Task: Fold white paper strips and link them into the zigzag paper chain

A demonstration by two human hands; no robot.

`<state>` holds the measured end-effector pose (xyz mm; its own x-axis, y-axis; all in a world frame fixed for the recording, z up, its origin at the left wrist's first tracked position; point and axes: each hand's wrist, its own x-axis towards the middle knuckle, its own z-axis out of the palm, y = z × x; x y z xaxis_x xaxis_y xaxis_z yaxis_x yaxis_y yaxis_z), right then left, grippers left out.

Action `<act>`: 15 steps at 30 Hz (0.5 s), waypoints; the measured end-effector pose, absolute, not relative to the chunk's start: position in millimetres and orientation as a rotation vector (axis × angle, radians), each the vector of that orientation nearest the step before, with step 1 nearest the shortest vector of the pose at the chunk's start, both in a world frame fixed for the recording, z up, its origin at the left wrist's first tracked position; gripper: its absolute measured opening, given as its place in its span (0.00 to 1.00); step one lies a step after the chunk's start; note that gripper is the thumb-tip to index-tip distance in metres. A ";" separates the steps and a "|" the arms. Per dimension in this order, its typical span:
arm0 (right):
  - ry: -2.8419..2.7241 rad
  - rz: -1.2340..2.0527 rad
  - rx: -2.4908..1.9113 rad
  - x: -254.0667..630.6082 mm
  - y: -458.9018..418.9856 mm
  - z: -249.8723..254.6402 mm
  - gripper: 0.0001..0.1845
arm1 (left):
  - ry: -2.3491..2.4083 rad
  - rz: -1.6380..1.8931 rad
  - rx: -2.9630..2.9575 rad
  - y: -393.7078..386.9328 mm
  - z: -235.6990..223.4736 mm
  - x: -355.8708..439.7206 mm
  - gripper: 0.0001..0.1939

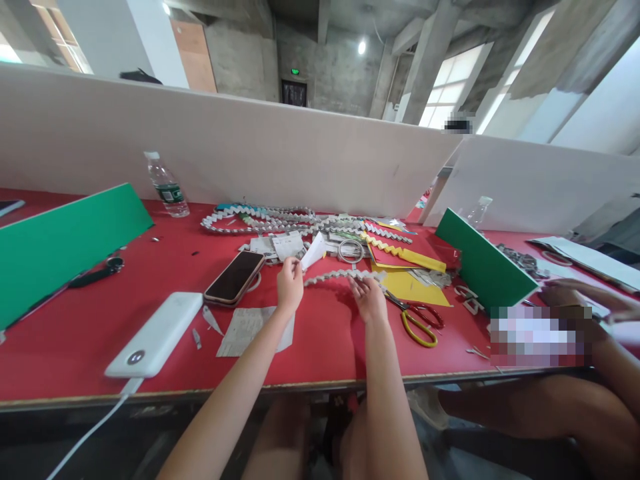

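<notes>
My left hand is closed, its fingertips pinching a folded piece of white paper that points up and to the right. My right hand grips the right end of a short braided strip of folded grey-white paper; its left end reaches close to my left hand. To the right of my right hand lie scissors with one yellow and one red handle. A printed paper sheet rests under my left forearm. Longer zigzag paper chains are heaped behind my hands, along with a yellow braided strip.
A phone and a white power bank with a cable are at left. Green dividers stand on both sides of the red table. A water bottle stands at the back. At right is a co-worker's hand.
</notes>
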<state>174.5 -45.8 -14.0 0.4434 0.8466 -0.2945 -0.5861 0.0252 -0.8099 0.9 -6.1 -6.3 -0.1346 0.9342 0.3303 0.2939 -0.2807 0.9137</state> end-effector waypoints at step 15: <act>-0.658 0.880 -1.235 180.1 -57.5 -12.9 0.32 | 1.181 1.224 2.224 -43.4 2.5 6.0 0.09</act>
<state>180.1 -57.5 -12.9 0.5223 0.8521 -0.0337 -0.2089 0.0895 -0.9738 6.0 -43.4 2.5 0.2831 0.7973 0.5330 0.5043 -0.5965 0.6244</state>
